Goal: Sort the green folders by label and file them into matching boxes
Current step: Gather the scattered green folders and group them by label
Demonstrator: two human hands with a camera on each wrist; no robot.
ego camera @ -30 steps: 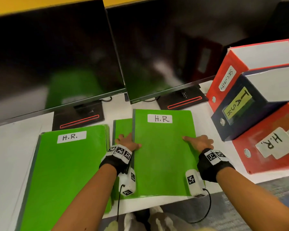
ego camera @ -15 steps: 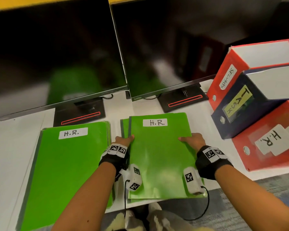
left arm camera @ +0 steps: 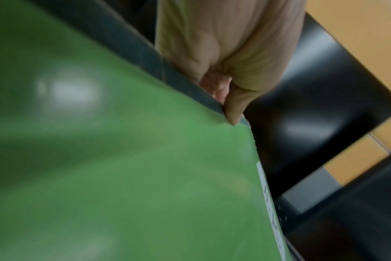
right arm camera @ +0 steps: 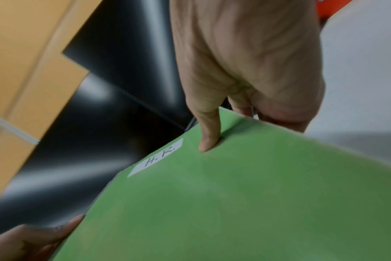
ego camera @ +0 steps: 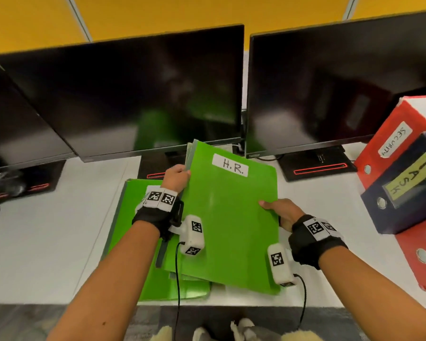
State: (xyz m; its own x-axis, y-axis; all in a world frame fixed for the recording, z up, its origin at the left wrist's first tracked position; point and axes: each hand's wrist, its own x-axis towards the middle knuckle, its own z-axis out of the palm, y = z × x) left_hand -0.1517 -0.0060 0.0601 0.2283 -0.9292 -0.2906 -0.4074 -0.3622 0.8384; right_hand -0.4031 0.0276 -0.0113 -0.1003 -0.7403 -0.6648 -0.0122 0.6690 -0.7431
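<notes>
A stack of green folders (ego camera: 231,217) with a white "H.R." label (ego camera: 230,165) on top is lifted off the desk, tilted up at its far end. My left hand (ego camera: 176,177) grips its left edge near the top, thumb on the cover (left arm camera: 232,113). My right hand (ego camera: 280,210) holds the right edge, thumb (right arm camera: 209,139) on the cover and fingers beneath. A second pile of green folders (ego camera: 133,217) lies flat on the desk under my left wrist. At the right stand a red box labelled "SECURITY" (ego camera: 389,141), a dark blue "TASK" box (ego camera: 403,185) and another red box (ego camera: 423,254).
Two black monitors (ego camera: 133,94) stand across the back of the white desk (ego camera: 47,230), their stands (ego camera: 317,163) just behind the folders. A third screen shows at far left. The desk's front edge runs below the folders, with grey floor and my shoes beneath.
Both hands have raised the H.R. folder stack from the desk and tilted it up. It now overlaps the left pile, and the view has swung upward and left.
</notes>
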